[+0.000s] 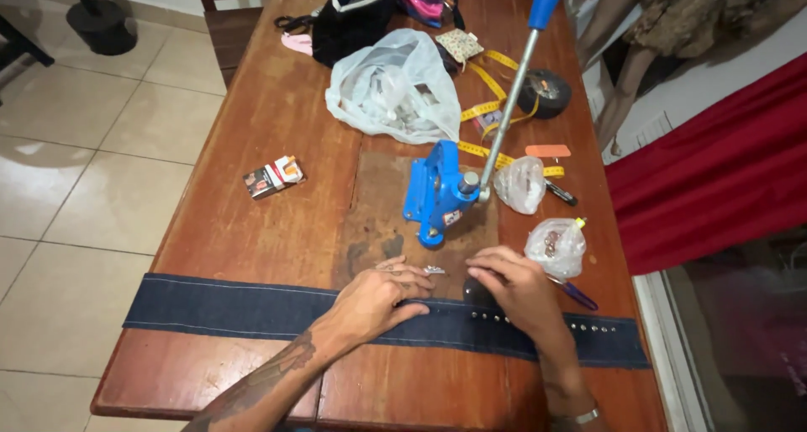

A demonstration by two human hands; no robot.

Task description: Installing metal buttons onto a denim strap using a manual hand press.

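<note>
Both hands, left (378, 296) and right (513, 289), press flat and unclenched on a studded denim strip (252, 308) across the wooden counter (277, 121); blue lever press (437, 192) just beyond them, tiled floor (76, 188) to their left.

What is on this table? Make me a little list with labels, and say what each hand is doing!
Table: long wooden table
Cloth: dark blue denim strip lying across the near edge, with a row of small metal studs near its right end
Left hand: left hand flat on the strip
Right hand: right hand resting on the strip, fingers curled
Tool: blue hand press with a long lever, just behind the hands
Nearby: small clear bags, yellow tape measure, white plastic bag, small box
</note>
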